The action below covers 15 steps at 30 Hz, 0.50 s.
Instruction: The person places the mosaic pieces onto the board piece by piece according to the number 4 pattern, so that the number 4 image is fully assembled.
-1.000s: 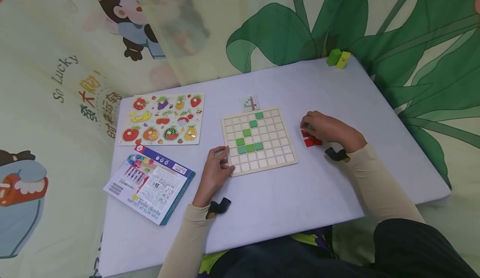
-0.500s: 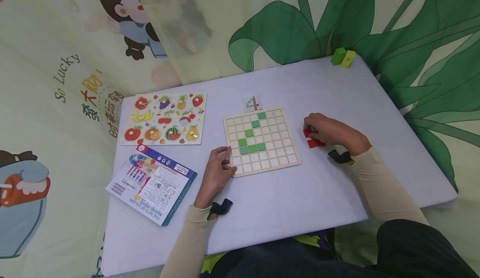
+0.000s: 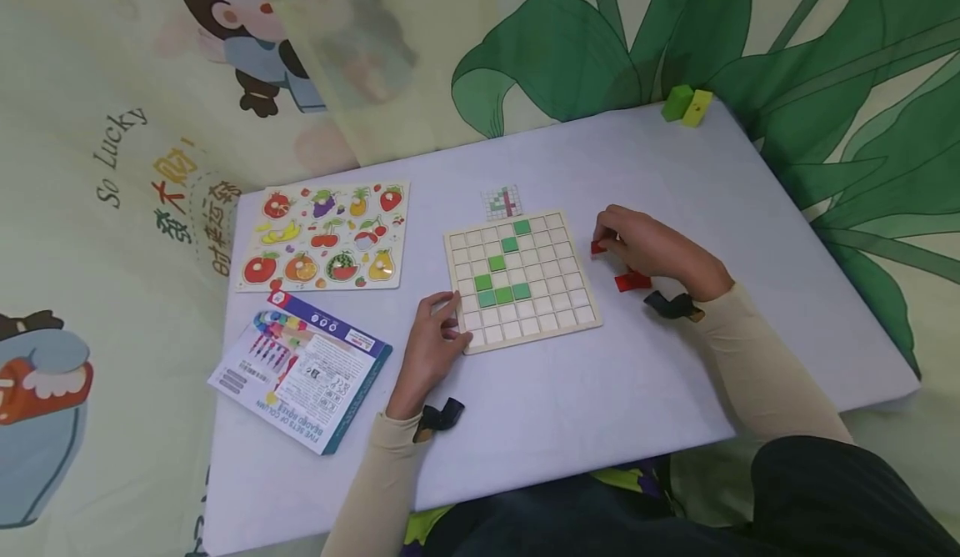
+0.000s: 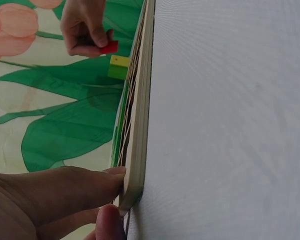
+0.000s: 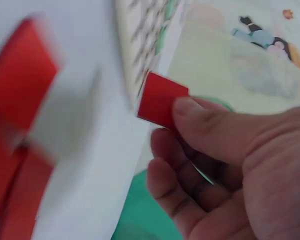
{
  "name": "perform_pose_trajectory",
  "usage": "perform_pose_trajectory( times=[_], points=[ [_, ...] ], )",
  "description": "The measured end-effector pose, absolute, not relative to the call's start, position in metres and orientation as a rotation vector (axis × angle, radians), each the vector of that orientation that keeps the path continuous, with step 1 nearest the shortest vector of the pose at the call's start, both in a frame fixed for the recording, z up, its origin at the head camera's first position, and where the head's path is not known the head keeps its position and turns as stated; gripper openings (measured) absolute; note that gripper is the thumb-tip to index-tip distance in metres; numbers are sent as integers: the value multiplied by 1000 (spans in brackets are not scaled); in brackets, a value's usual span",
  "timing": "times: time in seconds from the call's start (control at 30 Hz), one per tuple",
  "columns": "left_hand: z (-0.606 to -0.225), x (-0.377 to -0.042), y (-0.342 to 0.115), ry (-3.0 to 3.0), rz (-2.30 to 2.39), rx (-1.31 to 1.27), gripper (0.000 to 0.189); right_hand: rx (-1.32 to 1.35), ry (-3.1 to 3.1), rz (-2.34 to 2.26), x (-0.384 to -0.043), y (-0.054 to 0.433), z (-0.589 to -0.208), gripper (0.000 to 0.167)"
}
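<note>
A square wooden grid board (image 3: 551, 284) lies in the middle of the table, with several green tiles (image 3: 502, 293) set among its pale cells. At its lower left corner my left hand (image 3: 430, 348) holds the edge between thumb and fingers, seen close up in the left wrist view. My right hand (image 3: 648, 244), right of the board, pinches a red square tile (image 5: 162, 100) between thumb and fingers, raised off the table. Below that hand lie a few more red tiles (image 3: 632, 281), blurred and large at the left of the right wrist view.
Behind the board lies a small pattern card (image 3: 502, 203). A fruit puzzle board (image 3: 337, 288) and a printed box (image 3: 322, 373) occupy the left side. At the far right corner stand a green block (image 3: 678, 102) and a yellow block (image 3: 697, 108). A patterned cloth hangs behind the table.
My right hand has picked up one red tile from the small pile and moved slightly left and away, towards the board. The left hand stays at the board's corner.
</note>
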<state>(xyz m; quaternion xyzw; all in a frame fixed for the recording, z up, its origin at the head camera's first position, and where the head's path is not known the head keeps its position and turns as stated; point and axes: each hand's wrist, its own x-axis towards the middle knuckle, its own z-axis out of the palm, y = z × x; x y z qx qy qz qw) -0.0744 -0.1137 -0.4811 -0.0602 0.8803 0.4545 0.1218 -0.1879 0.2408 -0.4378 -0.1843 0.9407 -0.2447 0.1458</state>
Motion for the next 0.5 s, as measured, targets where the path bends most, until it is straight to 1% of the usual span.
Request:
perform_pose_trajectory(
  times=[0.13, 0.23, 0.4, 0.5],
  points=[
    [-482, -72, -115, 2573, 1315, -187, 77, -531, 2724, -810, -194, 215, -429, 14],
    [-482, -72, -116, 2572, 1311, -186, 77, -553, 2709, -845, -203, 193, -430, 12],
    [-483, -72, -115, 2575, 1312, -179, 77, -654, 2669, -816, -225, 162, -441, 5],
    [-484, -74, -113, 2566, 1335, -161, 77, -672, 2655, -770, -236, 152, -450, 4]
  ],
)
